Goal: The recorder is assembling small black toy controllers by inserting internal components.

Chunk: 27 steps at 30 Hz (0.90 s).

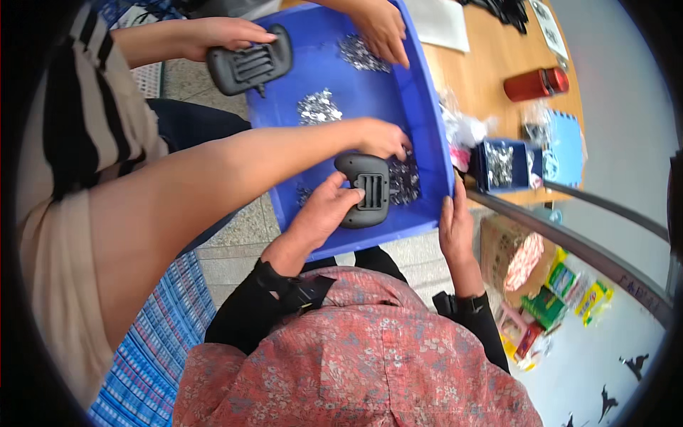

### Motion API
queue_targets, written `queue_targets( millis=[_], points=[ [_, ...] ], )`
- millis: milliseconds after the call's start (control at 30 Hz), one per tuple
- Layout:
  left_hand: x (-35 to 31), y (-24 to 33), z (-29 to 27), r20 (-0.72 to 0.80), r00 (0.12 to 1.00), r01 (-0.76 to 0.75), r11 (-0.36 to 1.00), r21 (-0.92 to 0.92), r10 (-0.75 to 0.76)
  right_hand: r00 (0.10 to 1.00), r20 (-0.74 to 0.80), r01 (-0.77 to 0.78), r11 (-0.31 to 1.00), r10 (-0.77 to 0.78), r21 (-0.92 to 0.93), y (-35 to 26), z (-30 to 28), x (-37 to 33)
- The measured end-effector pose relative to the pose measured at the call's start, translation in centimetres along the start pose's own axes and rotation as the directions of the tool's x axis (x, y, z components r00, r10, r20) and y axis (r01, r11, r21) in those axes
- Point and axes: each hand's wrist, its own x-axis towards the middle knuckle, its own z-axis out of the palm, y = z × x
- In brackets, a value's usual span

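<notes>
A rounded dark-grey plastic case is gripped by the left hand over a blue plastic bin's near end, the bin's right wall touched by the straight-fingered right hand — apparently steadying, stillness needed next.

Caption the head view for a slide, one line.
Left hand holding a black device over a blue bin of shiny bits, right hand at its rim, other people's hands alongside.

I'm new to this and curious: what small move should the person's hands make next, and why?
Probably bring the right hand from the blue plastic bin's rim to the small shiny metal pieces: the left hand already holds the slotted, rounded black plastic casing beside that pile, while the right is at the rim.
</notes>
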Motion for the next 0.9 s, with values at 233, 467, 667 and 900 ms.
queue_targets(
  millis=[233, 467, 667, 900],
  points=[
    [-2.1, 1.2, -0.1, 0.032, 0.995, 0.087, 0.989, 0.122, -0.092, 0.999, -0.033, -0.020, 1.000, 0.020, -0.006, -0.5, -0.1, 0.1],
    [-4.0, 1.2, 1.1, 0.057, 0.987, 0.150, 0.988, 0.034, -0.152, 0.995, -0.081, 0.048, 0.999, -0.050, -0.021, 0.4, 0.3, -0.2],
    [-6.4, 2.8, 1.6, 0.111, 0.948, 0.307, 0.948, -0.084, -0.297, 0.998, -0.039, -0.042, 0.998, 0.044, 0.045, 0.3, 0.5, -0.1],
    [-8.9, 1.9, 0.2, 0.110, 0.922, 0.380, 0.922, -0.073, -0.371, 0.997, -0.059, 0.043, 0.999, -0.042, 0.006, 0.7, 0.3, -0.2]
  ],
)
